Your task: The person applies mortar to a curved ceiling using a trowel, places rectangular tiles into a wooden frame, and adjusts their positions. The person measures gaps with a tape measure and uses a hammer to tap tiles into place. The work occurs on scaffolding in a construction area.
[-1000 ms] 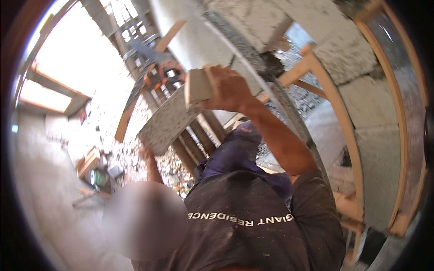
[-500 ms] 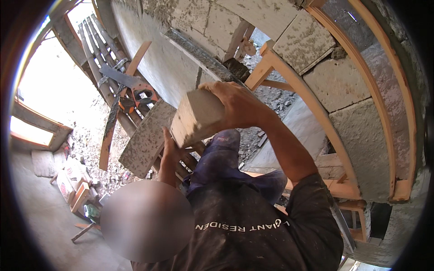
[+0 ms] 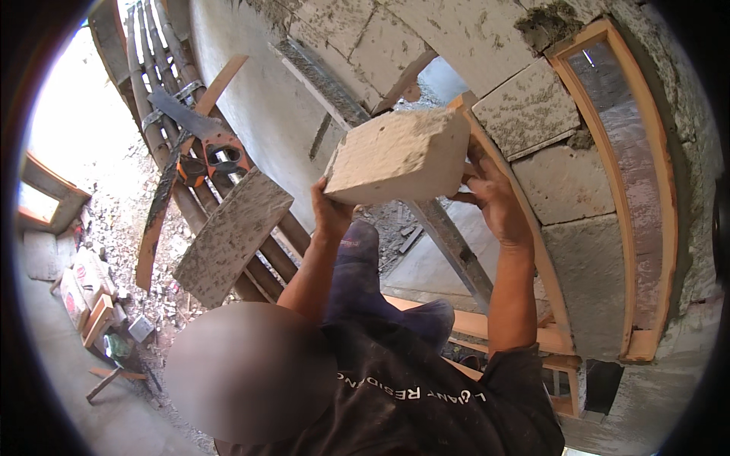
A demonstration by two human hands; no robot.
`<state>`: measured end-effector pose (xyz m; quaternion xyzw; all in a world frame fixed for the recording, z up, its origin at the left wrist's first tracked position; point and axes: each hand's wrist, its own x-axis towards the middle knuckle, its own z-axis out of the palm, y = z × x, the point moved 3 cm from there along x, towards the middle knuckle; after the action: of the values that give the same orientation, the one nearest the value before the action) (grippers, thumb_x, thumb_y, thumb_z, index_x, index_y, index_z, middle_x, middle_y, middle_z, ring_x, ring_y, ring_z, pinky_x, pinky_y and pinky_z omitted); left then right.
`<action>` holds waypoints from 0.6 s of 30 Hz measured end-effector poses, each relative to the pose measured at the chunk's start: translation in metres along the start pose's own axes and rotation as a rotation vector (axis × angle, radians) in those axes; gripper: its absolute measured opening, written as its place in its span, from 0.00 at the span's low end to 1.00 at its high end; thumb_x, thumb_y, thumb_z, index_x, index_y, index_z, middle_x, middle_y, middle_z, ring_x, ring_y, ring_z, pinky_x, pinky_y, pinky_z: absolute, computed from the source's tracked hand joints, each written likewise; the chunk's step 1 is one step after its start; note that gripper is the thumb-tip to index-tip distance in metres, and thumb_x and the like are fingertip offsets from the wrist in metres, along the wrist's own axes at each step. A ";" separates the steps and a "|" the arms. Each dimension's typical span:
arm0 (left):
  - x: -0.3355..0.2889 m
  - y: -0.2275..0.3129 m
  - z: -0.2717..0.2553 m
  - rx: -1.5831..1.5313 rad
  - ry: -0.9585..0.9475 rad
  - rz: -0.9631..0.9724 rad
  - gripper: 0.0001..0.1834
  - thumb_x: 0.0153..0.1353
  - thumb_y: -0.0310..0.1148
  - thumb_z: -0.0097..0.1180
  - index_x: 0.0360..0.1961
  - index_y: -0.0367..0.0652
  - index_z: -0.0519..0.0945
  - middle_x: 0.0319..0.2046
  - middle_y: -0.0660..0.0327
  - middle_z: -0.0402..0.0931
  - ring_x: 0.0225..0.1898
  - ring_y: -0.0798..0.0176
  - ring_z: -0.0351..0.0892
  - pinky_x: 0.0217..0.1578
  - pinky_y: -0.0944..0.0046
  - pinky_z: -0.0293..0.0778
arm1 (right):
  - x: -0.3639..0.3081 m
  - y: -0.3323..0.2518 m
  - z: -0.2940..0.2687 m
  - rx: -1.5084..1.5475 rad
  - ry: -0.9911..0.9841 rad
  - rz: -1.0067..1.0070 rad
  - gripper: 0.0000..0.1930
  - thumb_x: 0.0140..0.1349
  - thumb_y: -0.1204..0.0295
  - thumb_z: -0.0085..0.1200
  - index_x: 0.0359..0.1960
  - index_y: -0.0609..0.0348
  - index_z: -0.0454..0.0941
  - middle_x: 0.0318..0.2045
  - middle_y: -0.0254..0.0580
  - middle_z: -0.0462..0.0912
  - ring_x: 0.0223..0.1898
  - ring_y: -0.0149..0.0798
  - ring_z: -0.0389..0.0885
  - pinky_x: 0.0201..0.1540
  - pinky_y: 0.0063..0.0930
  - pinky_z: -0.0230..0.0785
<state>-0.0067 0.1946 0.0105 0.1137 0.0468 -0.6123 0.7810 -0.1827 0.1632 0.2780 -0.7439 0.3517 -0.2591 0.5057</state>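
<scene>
A pale, rough-faced masonry block (image 3: 403, 156) is raised in front of the wall between my two hands. At its near left corner, my left hand (image 3: 332, 214) grips the lower edge. My right hand (image 3: 496, 199) is closed on the opposite end, partly hidden behind the block, with some fingers against its right face. The block's broad side slopes toward me. Just beyond it, the block wall (image 3: 456, 38) has an opening, and a wooden frame (image 3: 506, 182) runs down beside my right hand.
At left, a scaffold of bamboo poles (image 3: 190, 209) carries a handsaw (image 3: 194, 125), a wooden strip (image 3: 148, 251) and a flat, speckled slab (image 3: 236, 235). A narrow wood-framed window (image 3: 627, 137) is set in the wall at right. Rubble and sacks (image 3: 91, 277) lie below on the ground.
The block has moved right and turned, so its broad face now shows. My right hand has shifted from its top to its right end; my left hand has moved right with it.
</scene>
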 end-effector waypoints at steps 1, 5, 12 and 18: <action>0.008 -0.008 0.004 -0.019 0.003 0.027 0.33 0.59 0.50 0.41 0.59 0.39 0.63 0.55 0.56 0.69 0.55 0.56 0.69 0.54 0.55 0.65 | 0.005 0.000 0.001 0.210 0.019 0.089 0.40 0.56 0.52 0.55 0.64 0.62 0.55 0.56 0.50 0.67 0.57 0.42 0.68 0.50 0.32 0.73; 0.030 -0.040 0.013 0.057 -0.098 0.019 0.35 0.58 0.49 0.45 0.62 0.38 0.59 0.59 0.54 0.64 0.58 0.53 0.66 0.56 0.49 0.64 | 0.050 -0.021 -0.004 -0.423 0.141 0.283 0.44 0.52 0.43 0.56 0.59 0.69 0.60 0.49 0.52 0.73 0.51 0.40 0.74 0.40 0.25 0.73; 0.058 -0.073 0.030 0.465 -0.195 -0.196 0.34 0.64 0.46 0.48 0.63 0.37 0.56 0.59 0.55 0.62 0.59 0.60 0.61 0.58 0.52 0.59 | 0.117 -0.037 -0.028 -0.803 0.167 -0.062 0.40 0.45 0.58 0.63 0.55 0.75 0.65 0.46 0.60 0.76 0.49 0.47 0.75 0.53 0.33 0.66; 0.101 -0.053 0.048 0.801 -0.117 0.095 0.22 0.61 0.43 0.55 0.46 0.33 0.75 0.37 0.58 0.77 0.39 0.66 0.74 0.41 0.65 0.69 | 0.146 -0.036 -0.023 -0.951 0.199 -0.267 0.41 0.44 0.55 0.64 0.55 0.74 0.66 0.49 0.63 0.73 0.52 0.50 0.73 0.56 0.34 0.63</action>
<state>-0.0358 0.0756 0.0292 0.3758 -0.2452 -0.5507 0.7038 -0.0998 0.0443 0.3238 -0.9022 0.3792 -0.2022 0.0371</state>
